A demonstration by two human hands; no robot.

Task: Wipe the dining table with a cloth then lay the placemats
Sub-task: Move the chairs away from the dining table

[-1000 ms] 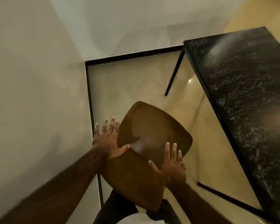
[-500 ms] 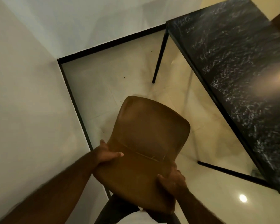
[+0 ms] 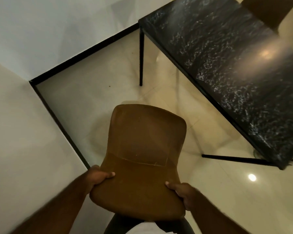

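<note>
A plain, matte off-white wall (image 3: 15,132) fills the left of the head view and meets a second pale wall (image 3: 57,31) at a corner; a thin black skirting strip (image 3: 57,120) runs along the base of both. The floor (image 3: 91,102) is glossy cream tile with faint grout lines and carries a bright round light reflection (image 3: 252,177) at lower right. The left hand (image 3: 98,176) is clamped on the left edge of the backrest of a brown chair (image 3: 142,149), thumb lying on the front face and fingers wrapped behind, out of sight. The chair shell is a smooth, leather-like upholstered form with rounded corners, a curved stitched seam across the junction of backrest and seat, and a seat that widens toward its front edge. The right hand (image 3: 184,193) is clamped on the right edge of the backrest in the same manner, thumb forward. Both forearms extend from the bottom of the view. The dining table (image 3: 243,73) stands to the right of the chair and apart from it: a rectangular top of polished black stone with fine white veining and a soft light glare, carried on slender black metal legs. A second brown chair (image 3: 269,10) shows partly at the top right, beyond the table.
</note>
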